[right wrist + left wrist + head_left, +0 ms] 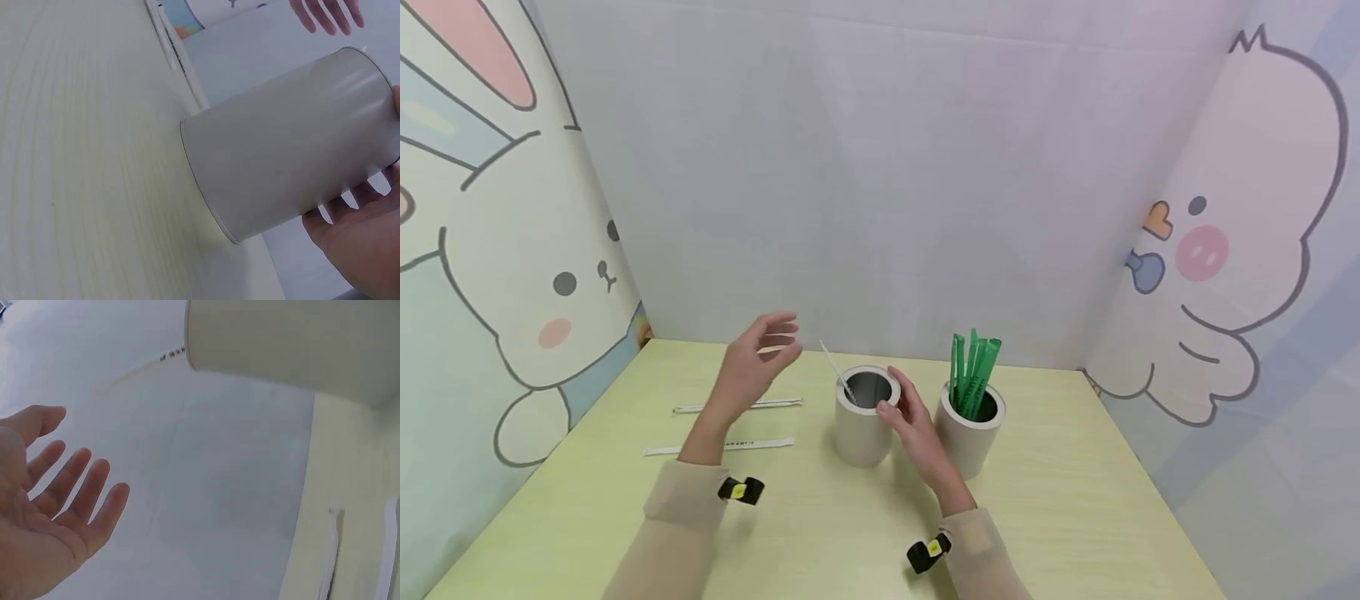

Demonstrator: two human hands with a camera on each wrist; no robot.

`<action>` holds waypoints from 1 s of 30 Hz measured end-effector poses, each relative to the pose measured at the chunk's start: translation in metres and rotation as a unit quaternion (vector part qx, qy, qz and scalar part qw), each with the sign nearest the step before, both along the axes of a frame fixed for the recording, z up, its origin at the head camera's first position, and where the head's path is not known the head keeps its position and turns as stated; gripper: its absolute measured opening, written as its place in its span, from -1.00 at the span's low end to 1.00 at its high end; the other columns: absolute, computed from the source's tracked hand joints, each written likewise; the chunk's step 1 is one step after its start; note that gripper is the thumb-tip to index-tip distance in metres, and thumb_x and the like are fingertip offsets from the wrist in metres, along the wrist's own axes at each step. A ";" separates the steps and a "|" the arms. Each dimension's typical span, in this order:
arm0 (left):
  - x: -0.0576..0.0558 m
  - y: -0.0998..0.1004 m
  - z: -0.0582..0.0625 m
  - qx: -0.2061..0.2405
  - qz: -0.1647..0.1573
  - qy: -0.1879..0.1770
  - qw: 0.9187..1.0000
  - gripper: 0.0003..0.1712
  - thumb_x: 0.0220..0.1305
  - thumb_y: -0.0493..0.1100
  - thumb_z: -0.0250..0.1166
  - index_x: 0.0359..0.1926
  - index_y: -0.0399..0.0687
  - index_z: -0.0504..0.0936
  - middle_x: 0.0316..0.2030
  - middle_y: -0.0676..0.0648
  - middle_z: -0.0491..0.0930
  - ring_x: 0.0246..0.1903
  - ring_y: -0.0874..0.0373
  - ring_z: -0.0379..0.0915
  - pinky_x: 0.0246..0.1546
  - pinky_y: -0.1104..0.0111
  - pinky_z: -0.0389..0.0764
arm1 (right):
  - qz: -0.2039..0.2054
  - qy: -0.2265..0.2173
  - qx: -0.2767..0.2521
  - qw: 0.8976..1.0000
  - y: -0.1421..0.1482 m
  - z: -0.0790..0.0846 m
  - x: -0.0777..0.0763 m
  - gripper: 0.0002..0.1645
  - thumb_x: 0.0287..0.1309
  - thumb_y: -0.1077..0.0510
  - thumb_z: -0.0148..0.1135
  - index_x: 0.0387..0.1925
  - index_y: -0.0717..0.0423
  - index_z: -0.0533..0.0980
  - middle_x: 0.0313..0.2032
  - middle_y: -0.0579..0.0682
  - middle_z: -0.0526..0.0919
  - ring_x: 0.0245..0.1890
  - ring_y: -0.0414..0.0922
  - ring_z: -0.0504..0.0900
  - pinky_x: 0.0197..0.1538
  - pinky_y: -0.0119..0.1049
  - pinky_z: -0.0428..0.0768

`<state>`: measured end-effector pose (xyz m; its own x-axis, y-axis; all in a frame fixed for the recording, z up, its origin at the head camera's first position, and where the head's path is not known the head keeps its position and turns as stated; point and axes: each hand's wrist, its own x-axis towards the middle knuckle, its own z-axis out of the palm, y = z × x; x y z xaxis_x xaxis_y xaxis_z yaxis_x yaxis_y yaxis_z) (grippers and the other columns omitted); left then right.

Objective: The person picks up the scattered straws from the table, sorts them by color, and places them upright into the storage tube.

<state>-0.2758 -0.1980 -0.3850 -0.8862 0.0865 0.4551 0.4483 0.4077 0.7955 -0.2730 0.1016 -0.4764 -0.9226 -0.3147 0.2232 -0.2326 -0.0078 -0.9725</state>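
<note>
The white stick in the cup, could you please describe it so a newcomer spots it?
On the yellow table, the right hand grips a pale cup, beside another cup holding green sticks. The white stick leans from the gripped cup's mouth, whereas both other white sticks lie flat.

Two canisters (862, 435), toward table's (1060, 500) back edge; three white sticks (760, 444), two toward left edge; green sticks (981, 379) maybe five, overlapping.

soft, even light; faint shadows on the table (1075, 500); left wrist view dimmer, the protruding straw (140, 371) blurred.
</note>
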 end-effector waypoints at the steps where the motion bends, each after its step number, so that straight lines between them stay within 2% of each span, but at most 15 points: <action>1: 0.000 -0.008 0.000 -0.023 0.000 0.001 1.000 -0.43 0.51 -0.02 0.37 0.45 0.09 0.49 0.28 -0.10 0.61 0.26 -0.06 0.58 0.25 0.13 0.65 | -0.002 0.000 0.000 1.000 0.000 0.000 0.000 -0.18 0.56 -0.02 0.20 0.67 -0.26 0.08 0.60 0.06 0.24 0.61 0.08 0.20 0.59 0.13 0.22; 4: 0.001 -0.031 -0.003 -0.096 -0.017 -0.005 0.995 -0.46 0.48 -0.08 0.41 0.40 0.03 0.53 0.26 -0.15 0.63 0.22 -0.11 0.60 0.21 0.02 0.67 | -0.003 0.000 0.000 1.000 -0.001 0.000 0.001 -0.19 0.56 -0.03 0.19 0.67 -0.27 0.09 0.61 0.05 0.23 0.61 0.06 0.18 0.60 0.14 0.20; 6: 0.003 -0.046 -0.008 -0.153 -0.033 -0.009 0.988 -0.48 0.45 -0.15 0.43 0.36 -0.02 0.56 0.23 -0.17 0.64 0.17 -0.14 0.62 0.17 -0.02 0.69 | -0.003 0.000 0.002 1.000 -0.001 0.000 0.000 -0.18 0.57 -0.02 0.19 0.68 -0.26 0.08 0.61 0.06 0.21 0.62 0.06 0.17 0.61 0.15 0.19; 10: 0.010 -0.071 -0.022 -0.256 -0.068 -0.023 0.964 -0.50 0.37 -0.24 0.48 0.29 -0.07 0.61 0.15 -0.11 0.68 0.08 -0.11 0.66 0.08 0.00 0.73 | -0.002 0.002 0.003 1.000 0.000 -0.001 0.000 -0.18 0.58 -0.01 0.18 0.68 -0.26 0.07 0.61 0.09 0.20 0.62 0.07 0.17 0.61 0.16 0.18; 13: 0.016 -0.087 -0.035 -0.303 -0.095 -0.032 0.948 -0.54 0.32 -0.28 0.50 0.21 -0.07 0.64 0.06 -0.09 0.71 0.01 -0.11 0.68 0.00 0.06 0.75 | -0.002 0.002 0.002 1.000 0.000 -0.002 0.000 -0.18 0.57 -0.04 0.19 0.68 -0.27 0.07 0.61 0.09 0.21 0.62 0.06 0.18 0.61 0.16 0.18; 17: 0.021 -0.104 -0.053 -0.335 -0.132 -0.051 0.931 -0.61 0.30 -0.30 0.51 0.12 -0.08 0.66 -0.03 -0.10 0.73 -0.07 -0.09 0.69 -0.09 0.12 0.75 | -0.002 -0.002 0.002 1.000 0.001 -0.003 0.000 -0.18 0.57 -0.06 0.19 0.68 -0.29 0.07 0.61 0.05 0.21 0.62 0.04 0.17 0.61 0.15 0.17; 20: 0.023 -0.113 -0.064 -0.352 -0.144 -0.070 0.922 -0.64 0.27 -0.34 0.51 0.07 -0.09 0.68 -0.07 -0.06 0.72 -0.12 -0.03 0.68 -0.13 0.15 0.74 | 0.001 -0.004 0.002 1.000 0.000 -0.002 0.001 -0.17 0.57 -0.07 0.19 0.68 -0.29 0.07 0.62 0.03 0.19 0.63 0.02 0.16 0.62 0.14 0.17; 23: 0.024 -0.119 -0.071 -0.362 -0.141 -0.088 0.917 -0.67 0.25 -0.38 0.50 0.00 -0.07 0.69 -0.11 -0.01 0.71 -0.16 0.03 0.67 -0.15 0.21 0.73 | 0.002 -0.005 0.002 1.000 0.000 -0.002 0.002 -0.17 0.57 -0.07 0.19 0.68 -0.29 0.06 0.62 0.02 0.19 0.63 0.02 0.15 0.62 0.13 0.17; 26: 0.024 -0.121 -0.075 -0.367 -0.131 -0.094 0.916 -0.70 0.27 -0.41 0.47 -0.05 -0.03 0.70 -0.16 0.03 0.70 -0.17 0.07 0.64 -0.17 0.26 0.69 | 0.000 -0.002 0.001 1.000 0.000 -0.002 0.001 -0.17 0.57 -0.06 0.19 0.68 -0.29 0.06 0.62 0.02 0.19 0.63 0.02 0.15 0.61 0.14 0.18; 30: 0.023 -0.119 -0.077 -0.373 -0.121 -0.079 0.916 -0.69 0.25 -0.46 0.45 -0.12 0.02 0.71 -0.19 0.07 0.69 -0.20 0.09 0.62 -0.21 0.28 0.66 | 0.000 0.000 0.001 1.000 0.000 -0.001 0.001 -0.17 0.56 -0.06 0.20 0.68 -0.31 0.07 0.63 0.01 0.18 0.63 0.02 0.15 0.61 0.14 0.18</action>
